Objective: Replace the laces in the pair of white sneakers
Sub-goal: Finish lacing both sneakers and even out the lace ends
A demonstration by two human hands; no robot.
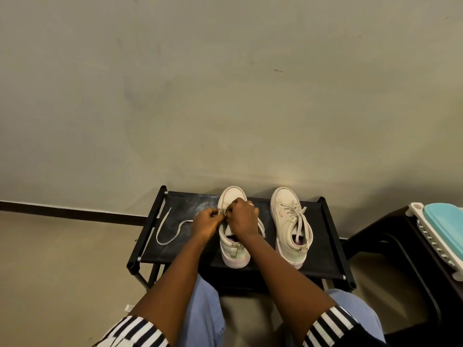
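Two shoes stood side by side on the black fabric surface (pixel 180 249), toes pointing away from the person. The white low-top sneaker on the left (pixel 235 256) was the one being worked on, and both hands were bunched over its front. The second white sneaker (pixel 292 221), just beside it, was laced, with its ends lying loose across its opening.

The left hand (pixel 205 222) had thumb and fingertips pinched tight on a flat off-white lace (pixel 223 212) at the shoe's left edge. The right hand (pixel 243 219) was curled knuckles-up over the lacing area, its fingertips meeting the same short stretch of lace. How far the lace was threaded beneath it was hidden. A long loose tail (pixel 163 222) trailed from the left hand and looped over the bare fabric well to the left.

The lace looked light, limp and soft, so it would probably buckle if pushed from far back. It would be best pinched right behind its stiffer tip and then pulled through from the far side. The sneaker seemed light enough to skid when tugged, so one hand would likely need to brace the firmer upper beside the holes. The trailing loop could snag or twist as it was drawn in.
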